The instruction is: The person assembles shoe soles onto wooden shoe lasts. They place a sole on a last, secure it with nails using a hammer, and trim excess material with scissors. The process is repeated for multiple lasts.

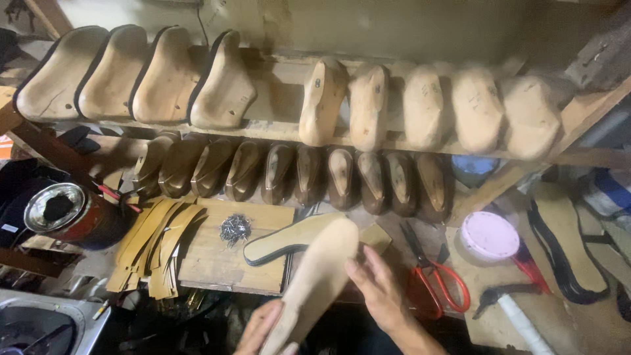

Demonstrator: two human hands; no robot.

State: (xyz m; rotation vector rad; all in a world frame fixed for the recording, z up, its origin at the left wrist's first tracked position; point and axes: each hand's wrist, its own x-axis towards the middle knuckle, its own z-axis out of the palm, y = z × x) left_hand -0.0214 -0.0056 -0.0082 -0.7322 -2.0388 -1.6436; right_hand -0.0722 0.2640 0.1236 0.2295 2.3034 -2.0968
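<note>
A pale wooden shoe last [320, 276] is held sole-up at the bottom centre of the view. My left hand [257, 330] grips its near end from below. My right hand [378, 289] rests its fingers against the last's right side. Just beyond the last lies a flat insole [279, 242] with a dark edge, on a wooden board [223, 263]. A small heap of metal nails [235, 228] sits on that board.
Two shelves of wooden lasts [368, 105] run across the back, with darker lasts [309, 172] below. Red-handled scissors [437, 279], a pink lid [490, 235], a red tin can [66, 212], a stack of tan leather strips [154, 246] and black straps [559, 256] surround the work spot.
</note>
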